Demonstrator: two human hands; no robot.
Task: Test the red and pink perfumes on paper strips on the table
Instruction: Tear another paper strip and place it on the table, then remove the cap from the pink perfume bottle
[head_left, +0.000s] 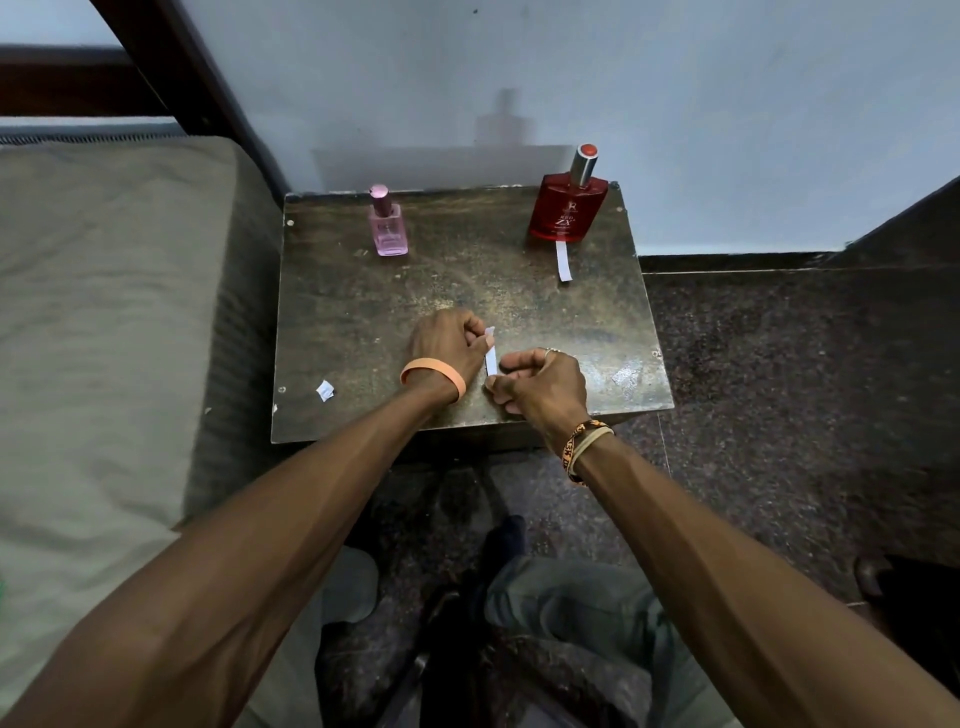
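A small pink perfume bottle (387, 223) stands capped at the back left of the dark table (405, 291). At the back right stands a red perfume bottle (569, 205) with a silver, red-topped cap. One white paper strip (563, 264) lies flat just in front of the red bottle. Near the front middle, my left hand (449, 345) and my right hand (535, 382) both pinch a second white paper strip (491, 358), the left at its far end, the right at its near end.
A small crumpled paper scrap (324, 390) lies at the table's front left corner. A grey mattress (104, 312) borders the table on the left, a pale wall stands behind it. Dark speckled floor (779, 389) lies to the right. My knees are below the front edge.
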